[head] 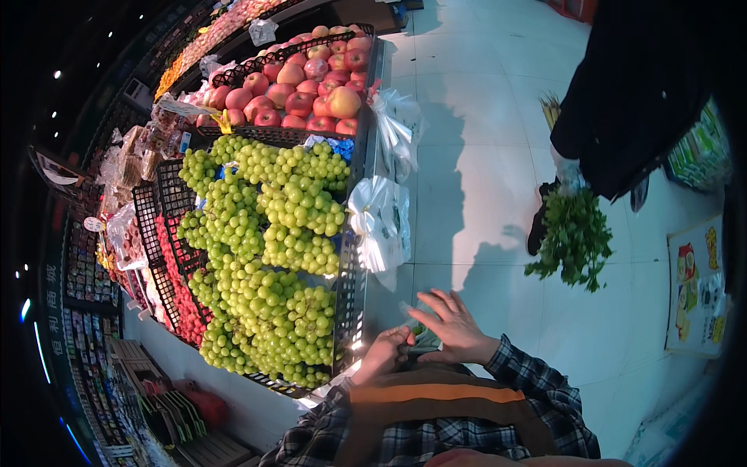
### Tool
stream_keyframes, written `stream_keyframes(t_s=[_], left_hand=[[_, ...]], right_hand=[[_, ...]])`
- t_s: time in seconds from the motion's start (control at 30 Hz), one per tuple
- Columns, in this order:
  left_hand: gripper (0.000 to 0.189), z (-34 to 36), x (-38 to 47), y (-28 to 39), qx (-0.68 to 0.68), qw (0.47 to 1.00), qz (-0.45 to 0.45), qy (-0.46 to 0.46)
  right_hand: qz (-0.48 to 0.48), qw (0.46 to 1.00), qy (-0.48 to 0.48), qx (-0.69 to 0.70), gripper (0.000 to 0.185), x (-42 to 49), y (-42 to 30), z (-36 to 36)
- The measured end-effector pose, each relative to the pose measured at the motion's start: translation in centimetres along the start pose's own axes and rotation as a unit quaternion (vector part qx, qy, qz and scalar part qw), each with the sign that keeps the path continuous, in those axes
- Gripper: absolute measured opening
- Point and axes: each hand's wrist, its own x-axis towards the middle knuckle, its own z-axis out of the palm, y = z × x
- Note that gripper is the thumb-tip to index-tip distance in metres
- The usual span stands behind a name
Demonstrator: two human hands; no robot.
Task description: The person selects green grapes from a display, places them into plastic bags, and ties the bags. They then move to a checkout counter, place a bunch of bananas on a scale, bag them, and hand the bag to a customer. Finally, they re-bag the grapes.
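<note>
Close to my body, my left hand (383, 351) has its fingers curled on a clear plastic bag (426, 341) with something green in it. What the green contents are is hard to make out, since both hands partly cover them. My right hand (454, 334) is beside it on the right, fingers spread and palm towards the bag; whether it touches the plastic I cannot tell. Left of my hands, green grapes (274, 303) in large bunches fill a black plastic crate (348, 315). Further along the same stand are red apples (299, 104).
White plastic bags (382, 225) hang off the stand's edge, with more bags (397, 125) beyond. On the right, a person in dark clothing (630, 99) carries leafy greens (572, 239) over the tiled floor (490, 175). A printed poster board (694, 286) stands at far right.
</note>
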Motion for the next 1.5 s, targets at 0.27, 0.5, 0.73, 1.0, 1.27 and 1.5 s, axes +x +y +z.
stream_keyframes(t_s=[0.27, 0.5, 0.73, 1.0, 1.27, 1.5], left_hand=[[0.018, 5.3, 16.9, 12.8, 0.217, 0.951, 0.217, -0.047], [0.019, 13.7, 25.8, 30.1, 0.022, 0.989, 0.102, -0.108], [0.026, 20.2, 38.0, 45.6, 0.085, 0.981, 0.156, -0.074], [0.020, 27.2, 44.9, 63.2, 0.535, 0.741, 0.407, 0.011], [0.032, 33.8, 58.6, 76.8, 0.130, 0.988, 0.082, 0.022], [0.032, 41.9, 74.3, 92.7, 0.172, 0.975, 0.107, -0.088]], right_hand=[[0.017, 0.999, -0.043, 0.016, 0.079, 10.7, 12.1, -8.7], [0.148, 0.975, 0.002, 0.165, 0.076, 20.2, 22.9, -20.1], [0.151, 0.932, 0.036, 0.328, 0.073, 29.7, 38.3, -29.6], [0.079, 0.942, 0.061, 0.321, 0.081, 38.3, 50.0, -43.6], [0.144, 0.944, 0.034, 0.294, 0.069, 44.4, 71.8, -62.3], [0.523, 0.806, 0.275, -0.027, 0.059, 34.1, 97.2, -66.4]])
